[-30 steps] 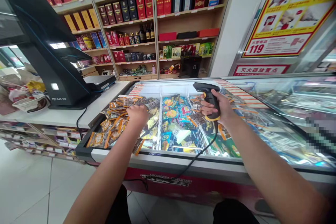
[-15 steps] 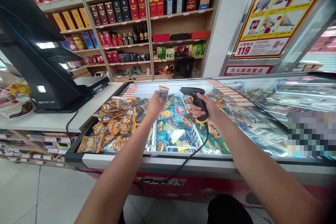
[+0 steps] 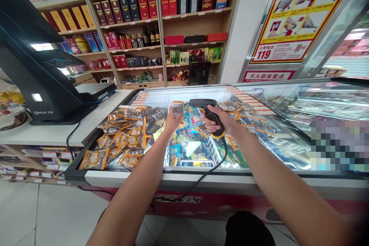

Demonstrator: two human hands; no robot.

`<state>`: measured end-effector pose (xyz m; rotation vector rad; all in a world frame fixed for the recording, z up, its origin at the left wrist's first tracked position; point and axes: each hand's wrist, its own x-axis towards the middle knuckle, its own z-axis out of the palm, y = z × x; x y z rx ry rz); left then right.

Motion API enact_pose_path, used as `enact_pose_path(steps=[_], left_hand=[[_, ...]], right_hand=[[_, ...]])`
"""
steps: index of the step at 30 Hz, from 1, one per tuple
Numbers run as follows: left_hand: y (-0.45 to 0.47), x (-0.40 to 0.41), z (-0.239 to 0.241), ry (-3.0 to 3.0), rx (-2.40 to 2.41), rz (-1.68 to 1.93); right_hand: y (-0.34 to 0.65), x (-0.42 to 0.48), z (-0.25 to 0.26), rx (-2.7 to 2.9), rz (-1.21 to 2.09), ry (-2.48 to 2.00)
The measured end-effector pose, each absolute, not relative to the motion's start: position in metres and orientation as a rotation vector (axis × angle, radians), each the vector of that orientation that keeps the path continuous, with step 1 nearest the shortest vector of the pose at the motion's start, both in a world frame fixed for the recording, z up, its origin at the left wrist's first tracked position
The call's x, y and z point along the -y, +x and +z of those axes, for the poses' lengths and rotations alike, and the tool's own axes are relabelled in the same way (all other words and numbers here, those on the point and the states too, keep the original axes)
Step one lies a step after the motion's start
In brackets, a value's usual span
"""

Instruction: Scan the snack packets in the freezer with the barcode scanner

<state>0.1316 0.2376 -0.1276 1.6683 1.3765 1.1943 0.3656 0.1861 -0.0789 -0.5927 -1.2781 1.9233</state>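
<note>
Orange snack packets [image 3: 121, 138] are piled on the freezer lid [image 3: 184, 180]; just past them a small packet [image 3: 178, 107] is pinched in the left hand [image 3: 172, 120], right beside the barcode scanner [image 3: 208, 109] gripped tight in the right hand [image 3: 224, 122], shelves [image 3: 190, 27] behind

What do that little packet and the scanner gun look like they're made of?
The small packet in the left hand: thin plastic film, probably, glossy and partly see-through with an orange printed edge. The barcode scanner in the right hand: hard moulded plastic, it seems, matte black with a yellow band at the grip's base.
</note>
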Motion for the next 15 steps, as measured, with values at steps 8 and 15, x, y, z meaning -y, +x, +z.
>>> enact_pose_path(steps=[8, 15], left_hand=[[0.133, -0.235, -0.124, 1.682, -1.388, 1.140], [0.132, -0.214, -0.110, 1.975, -1.951, 0.866]], right_hand=[[0.369, -0.187, -0.078, 1.269, 1.963, -0.582], [0.381, -0.191, -0.074, 1.090, 1.866, -0.531]])
